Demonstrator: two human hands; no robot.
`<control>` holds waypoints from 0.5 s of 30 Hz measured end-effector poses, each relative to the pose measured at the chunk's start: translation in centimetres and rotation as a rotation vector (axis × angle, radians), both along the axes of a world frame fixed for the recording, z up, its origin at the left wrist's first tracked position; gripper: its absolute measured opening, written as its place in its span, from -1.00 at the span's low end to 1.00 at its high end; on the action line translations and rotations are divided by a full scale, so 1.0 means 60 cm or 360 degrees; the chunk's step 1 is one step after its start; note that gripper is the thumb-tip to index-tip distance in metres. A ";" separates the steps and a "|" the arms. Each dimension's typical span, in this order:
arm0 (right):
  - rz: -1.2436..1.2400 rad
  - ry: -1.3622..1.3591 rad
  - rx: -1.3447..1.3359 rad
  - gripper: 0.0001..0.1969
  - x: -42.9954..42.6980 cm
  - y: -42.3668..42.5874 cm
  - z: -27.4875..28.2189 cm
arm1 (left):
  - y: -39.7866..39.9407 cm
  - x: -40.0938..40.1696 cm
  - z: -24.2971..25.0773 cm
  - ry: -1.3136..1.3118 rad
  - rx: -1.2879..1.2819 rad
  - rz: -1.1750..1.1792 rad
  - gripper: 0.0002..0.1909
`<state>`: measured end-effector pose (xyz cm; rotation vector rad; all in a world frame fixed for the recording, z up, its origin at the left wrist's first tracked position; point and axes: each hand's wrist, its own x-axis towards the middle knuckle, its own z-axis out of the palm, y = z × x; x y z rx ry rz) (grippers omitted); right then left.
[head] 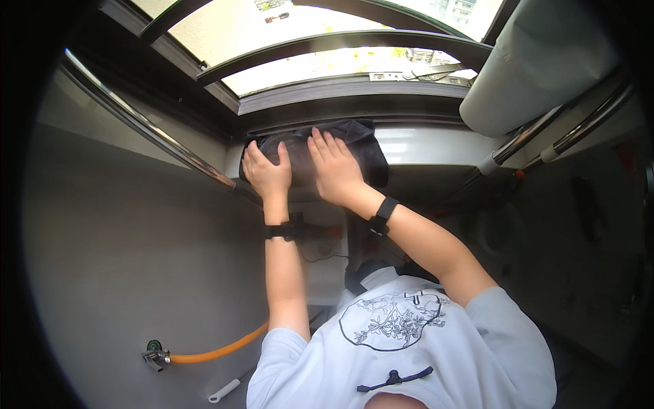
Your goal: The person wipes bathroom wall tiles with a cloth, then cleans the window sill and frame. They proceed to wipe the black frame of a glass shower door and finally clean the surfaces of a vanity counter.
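A dark cloth (374,159), bunched and folded, lies on the white windowsill (424,145) and hangs a little over its front edge. My left hand (266,171) rests on the cloth's left end, thumb spread away from the fingers. On the middle of the cloth my right hand (334,168) lies flat, fingers stretched towards the window frame. Neither hand visibly grips the fabric. Each wrist wears a black strap. The cloth's underside and the sill beneath it are hidden.
Beyond the sill is a dark-framed window (347,38) with curved-looking bars and a metal hinge arm (434,71). Metal poles (148,128) run along both sides. A pale rolled sheet (531,71) hangs upper right. Lower left, an orange hose (219,351) joins a wall tap (156,356).
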<state>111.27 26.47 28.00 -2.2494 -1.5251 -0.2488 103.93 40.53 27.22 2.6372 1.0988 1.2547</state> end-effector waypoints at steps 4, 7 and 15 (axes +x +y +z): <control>0.0083 0.0068 0.0074 -0.26 0.003 0.001 0.014 | 0.007 -0.004 0.009 0.0060 -0.0021 0.0028 -0.43; 0.0261 0.0372 0.0473 -0.49 0.031 -0.033 0.016 | 0.003 0.006 0.007 0.0184 -0.0255 -0.0063 -0.35; -0.0791 0.0264 0.1717 -0.75 0.063 -0.276 0.167 | -0.234 0.043 0.138 -0.1043 -0.0920 -0.0804 -0.79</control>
